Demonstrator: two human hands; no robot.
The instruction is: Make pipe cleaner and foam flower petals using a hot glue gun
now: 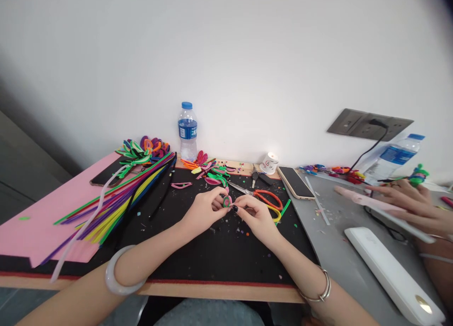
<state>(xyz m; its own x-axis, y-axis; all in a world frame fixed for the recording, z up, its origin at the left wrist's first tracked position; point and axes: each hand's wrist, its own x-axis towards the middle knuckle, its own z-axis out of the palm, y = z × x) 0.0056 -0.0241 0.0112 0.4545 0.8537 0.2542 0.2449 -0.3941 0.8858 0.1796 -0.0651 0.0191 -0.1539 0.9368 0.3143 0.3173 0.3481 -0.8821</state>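
Left hand (204, 210): its fingers pinch the left side of a small pink and green fuzzy piece (227, 201).
Right hand (255, 216): its fingers, with dark nails, pinch the right side of the same piece.
Fuzzy piece: it sits right between the two hands' fingertips, held just above the black mat (219, 250), near the middle of it.
Table (226, 294): a wooden edge shows under the mat, close to the person.
Fuzzy sticks (120, 201): a long bunch in many colours lies on the left, partly on a pink sheet (31, 227).
Scissors (264, 196): orange handles, lying just behind the right hand.
Phone (295, 182): lies flat to the right of the scissors.
Water bottle (187, 132): stands upright by the wall, blue cap on.
Other person's hand (414, 205): on the grey table at the far right, well apart from the fuzzy piece.
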